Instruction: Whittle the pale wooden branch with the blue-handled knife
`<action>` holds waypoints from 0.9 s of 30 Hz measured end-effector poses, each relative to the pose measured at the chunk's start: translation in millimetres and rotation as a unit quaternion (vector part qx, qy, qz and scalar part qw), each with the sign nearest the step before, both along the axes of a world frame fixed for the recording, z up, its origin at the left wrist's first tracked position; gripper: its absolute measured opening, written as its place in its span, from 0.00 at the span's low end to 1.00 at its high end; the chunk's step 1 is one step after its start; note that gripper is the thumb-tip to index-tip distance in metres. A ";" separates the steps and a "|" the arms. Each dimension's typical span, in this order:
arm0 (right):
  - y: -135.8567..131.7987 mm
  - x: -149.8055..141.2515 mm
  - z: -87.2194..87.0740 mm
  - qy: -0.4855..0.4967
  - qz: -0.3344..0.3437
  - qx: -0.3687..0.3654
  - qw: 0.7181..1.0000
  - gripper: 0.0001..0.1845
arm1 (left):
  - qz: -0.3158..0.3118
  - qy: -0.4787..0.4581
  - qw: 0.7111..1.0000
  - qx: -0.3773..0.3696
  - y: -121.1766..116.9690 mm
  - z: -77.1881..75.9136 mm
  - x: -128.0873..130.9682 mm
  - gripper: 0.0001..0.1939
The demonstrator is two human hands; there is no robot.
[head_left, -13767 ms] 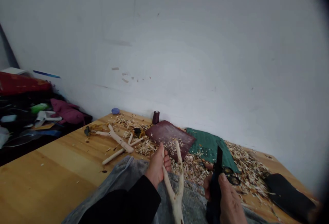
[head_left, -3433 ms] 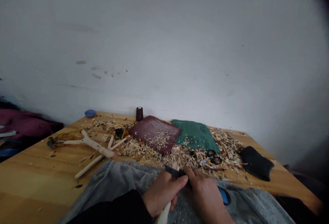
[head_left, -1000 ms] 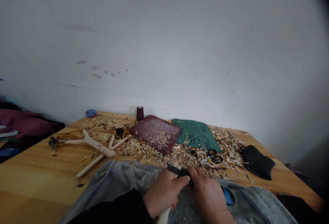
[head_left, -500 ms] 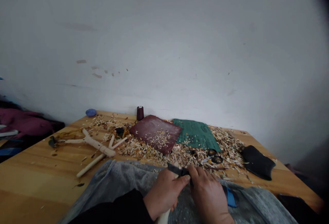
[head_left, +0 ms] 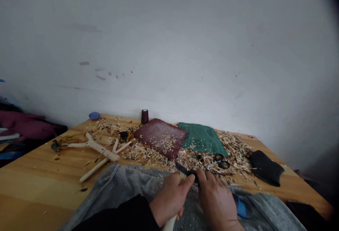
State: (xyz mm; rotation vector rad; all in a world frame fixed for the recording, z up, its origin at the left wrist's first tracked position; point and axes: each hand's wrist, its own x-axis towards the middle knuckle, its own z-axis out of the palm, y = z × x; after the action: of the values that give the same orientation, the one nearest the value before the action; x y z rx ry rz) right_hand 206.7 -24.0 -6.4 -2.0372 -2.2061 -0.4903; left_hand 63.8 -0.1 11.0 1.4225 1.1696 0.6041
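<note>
The left hand (head_left: pixel 169 199) clamps a peeled branch (head_left: pixel 168 226), the right hand (head_left: pixel 215 202) a black knife (head_left: pixel 186 170), close together (shavings (head_left: pixel 190 160) already heaped on the tabletop (head_left: pixel 31 174)).

wood shavings (head_left: pixel 148 155) lie on the wooden table (head_left: pixel 34 174) around a maroon leather pad (head_left: pixel 160 138) and green cloth (head_left: pixel 202 140).

The knife blade (head_left: pixel 186 171) in my right hand (head_left: pixel 215 202) is matte black, and the wood stick (head_left: pixel 169 224) in my left hand (head_left: pixel 169 199) is pale cream. My sleeve (head_left: pixel 119 215) is black, the cloth (head_left: pixel 127 178) on my lap mottled grey. Ahead, a maroon leather square (head_left: pixel 159 135) and a green ridged mat (head_left: pixel 201 141) lie among blond shavings (head_left: pixel 148 155) on a honey-striped wooden table (head_left: pixel 39 178)
</note>
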 end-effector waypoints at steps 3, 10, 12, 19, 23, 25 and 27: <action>0.4 -2.8 4.0 0.034 -0.017 -0.044 0.998 0.20 | 0.022 -0.023 0.999 -0.017 1.7 -6.2 0.1 0.25; 2.5 -3.1 6.4 0.139 0.032 -0.097 0.985 0.15 | -0.028 -0.072 0.996 0.032 3.3 -8.3 -10.1 0.22; 2.9 -3.4 6.8 0.148 0.045 -0.100 0.983 0.13 | -0.030 -0.067 0.996 0.042 4.0 -9.8 -11.9 0.19; 5.4 -2.1 0.3 0.143 0.055 -0.080 0.985 0.15 | -0.043 -0.098 0.994 0.009 4.8 -16.3 -14.5 0.15; 6.1 -1.0 -3.5 0.169 0.069 -0.067 0.981 0.19 | -0.073 -0.079 0.993 0.046 1.9 -10.8 -14.7 0.16; 5.6 -0.7 -3.4 0.189 0.079 -0.061 0.977 0.19 | -0.069 -0.065 0.994 0.054 0.4 -7.6 -13.4 0.15; 5.1 -0.5 -2.2 0.201 0.080 -0.061 0.974 0.19 | -0.066 -0.042 0.995 0.059 -0.9 -4.7 -11.4 0.14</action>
State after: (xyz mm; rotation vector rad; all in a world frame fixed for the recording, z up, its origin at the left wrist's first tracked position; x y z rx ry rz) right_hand 206.2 -18.9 -8.5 -1.7926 -2.1614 0.0737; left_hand 52.4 -1.0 6.3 1.5453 0.9790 0.6420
